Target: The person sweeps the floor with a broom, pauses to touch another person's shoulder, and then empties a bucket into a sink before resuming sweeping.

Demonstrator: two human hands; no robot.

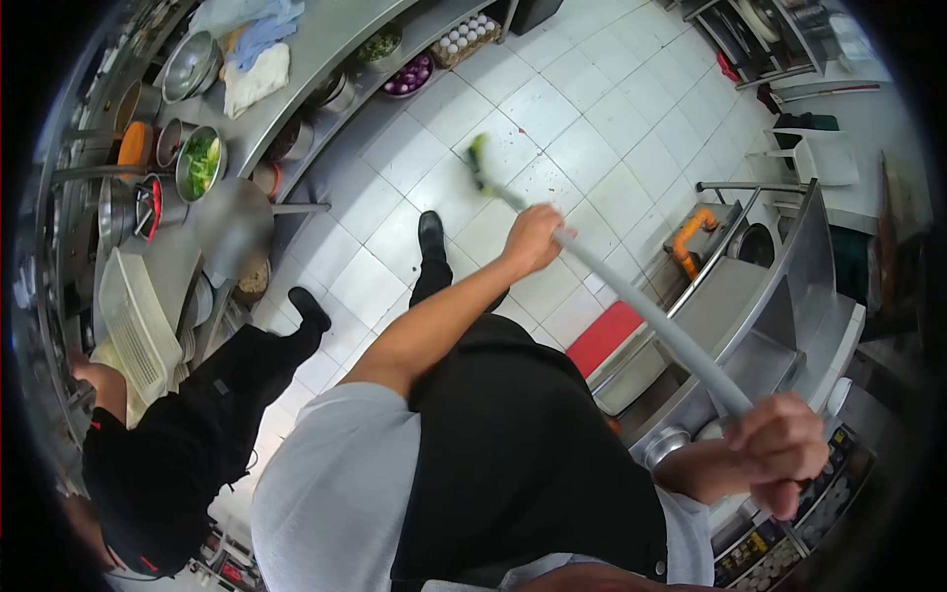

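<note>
A broom with a long grey handle [651, 314] runs slantwise across the view. Its dark head with yellow-green bristles [478, 163] is on the white tiled floor, smeared by motion. My left hand [534, 240] wraps round the lower part of the handle, fairly close to the head. Up at the handle's top end, my right hand [779, 454] is closed on it and slightly blurred. Small dark and greenish crumbs [538, 187] lie scattered on the tiles to the right of the bristles.
Along the left runs a steel counter [326, 59] with bowls, cloths and pots; onions [409, 74] and eggs [466, 37] sit beneath. A co-worker in black [197, 434] stands at left. Steel sinks [730, 296], an orange pipe [691, 232] and a red board [604, 337] are at right.
</note>
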